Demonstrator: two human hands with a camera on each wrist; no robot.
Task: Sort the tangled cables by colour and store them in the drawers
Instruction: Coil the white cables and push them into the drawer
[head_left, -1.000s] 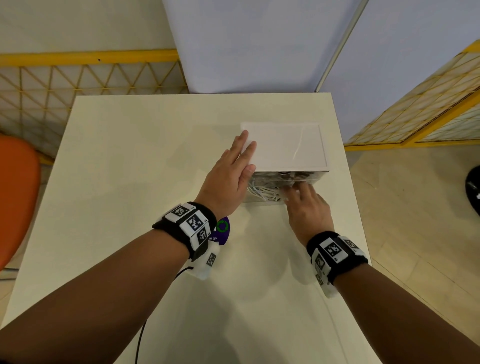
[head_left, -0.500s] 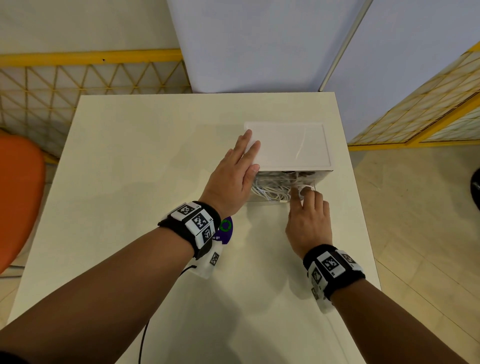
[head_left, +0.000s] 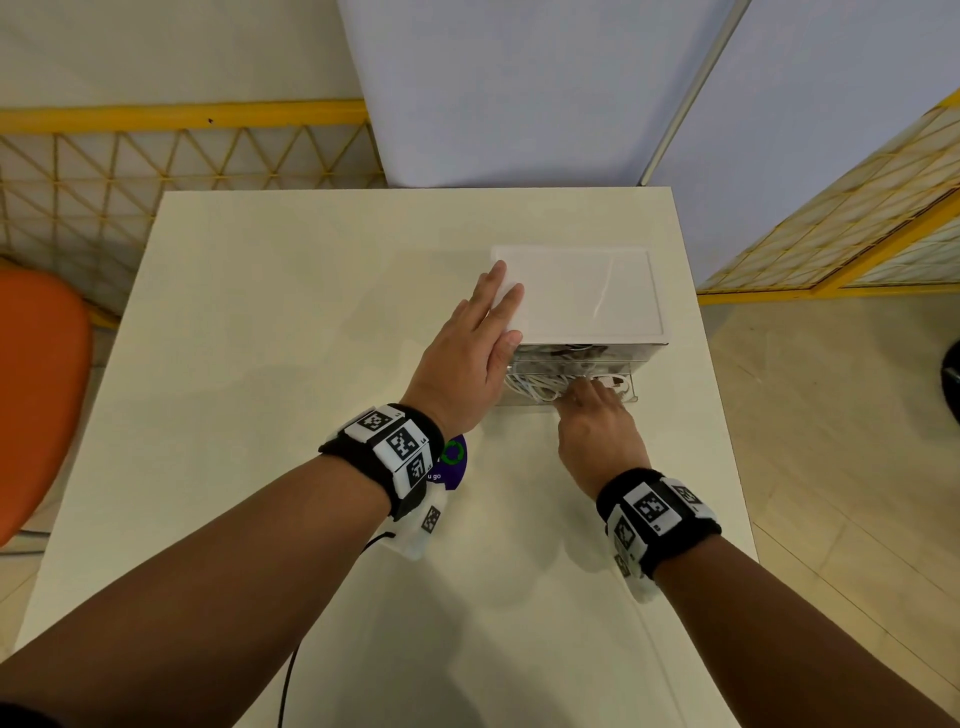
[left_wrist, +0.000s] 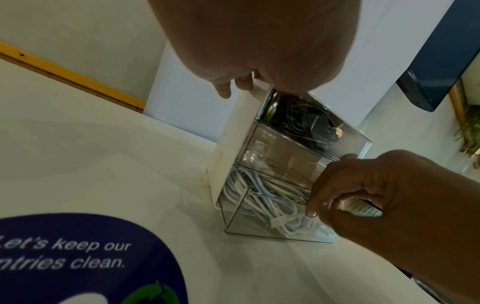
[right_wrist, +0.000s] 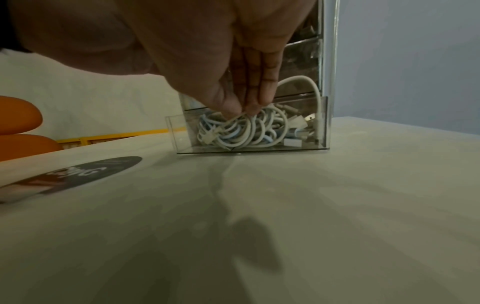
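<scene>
Left hand (head_left: 470, 358) laid flat, fingers straight, over the nine-o'clock corner of the white-topped, clear-plastic drawer unit (head_left: 576, 291), evidently to pin it down so that nothing slides while the other hand works. Right hand (head_left: 597, 421) reaching in from six o'clock, fingers bunched downward into the bottom clear drawer (right_wrist: 249, 131), which stands pulled partly out toward the person; fingertips (right_wrist: 249, 107) touching the heap of white coiled cables (right_wrist: 244, 131), seemingly pressing or tucking them down; whether a strand is actually pinched cannot be told. One white loop (right_wrist: 309, 90) arching above the drawer's front wall at three o'clock of the fingers, likely the reason for the tucking, since it would snag on closing. Black cables (left_wrist: 298, 121) already stowed in the top drawer, shut flush; middle drawer (left_wrist: 280, 150) looking clear and largely empty. Cream-white table (head_left: 311, 312) bearing only a round dark-purple sticker (head_left: 452, 462) just beside the left wrist. Sorting judged near its end: whites in, blacks in, bottom drawer yet to be pushed home.
</scene>
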